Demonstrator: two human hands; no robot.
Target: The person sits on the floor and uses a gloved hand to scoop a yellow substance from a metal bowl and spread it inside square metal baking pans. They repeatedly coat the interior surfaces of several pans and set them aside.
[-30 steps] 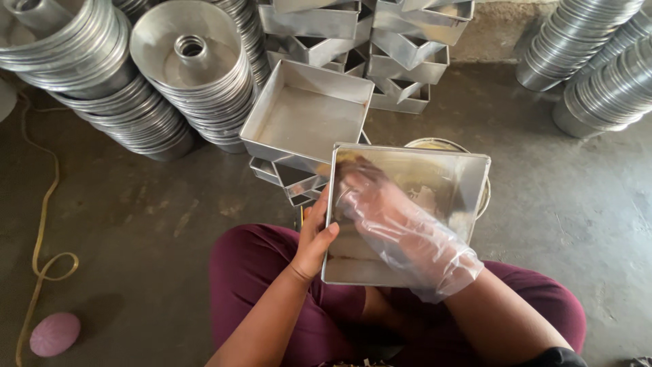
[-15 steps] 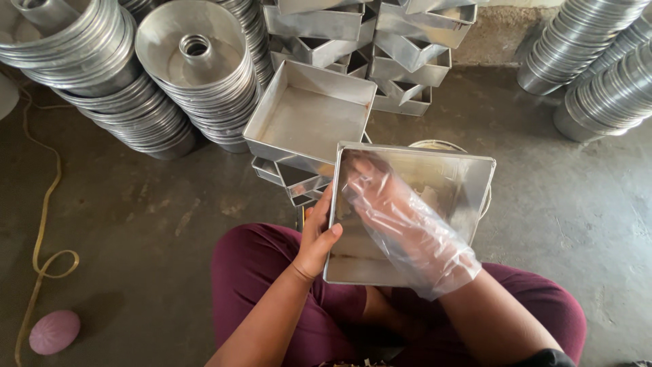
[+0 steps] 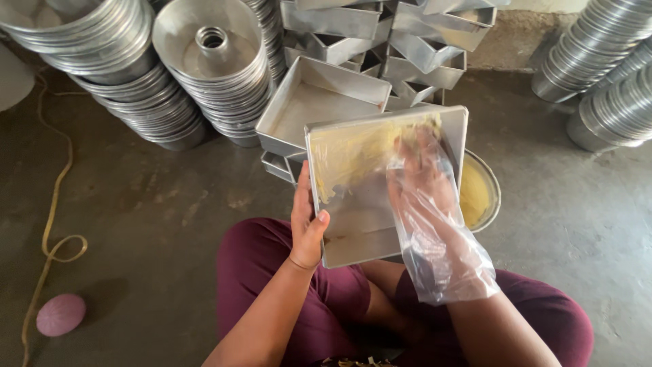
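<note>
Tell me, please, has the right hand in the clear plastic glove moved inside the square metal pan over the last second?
Yes. The gloved right hand has slid up the square metal pan, toward its far rim beside the heap of square pans.

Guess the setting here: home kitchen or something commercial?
Likely a bakery's prep area, on a bare concrete floor. Stacks of round tube pans and square tins stand around; the gloved right hand smears yellow grease inside a square pan.

The square metal pan [image 3: 370, 197] sits at the centre of the frame, tilted up above the lap. It is shallow, dull silver, with straight walls. Yellow grease smears its upper half; the lower half is still bare metal.
</note>
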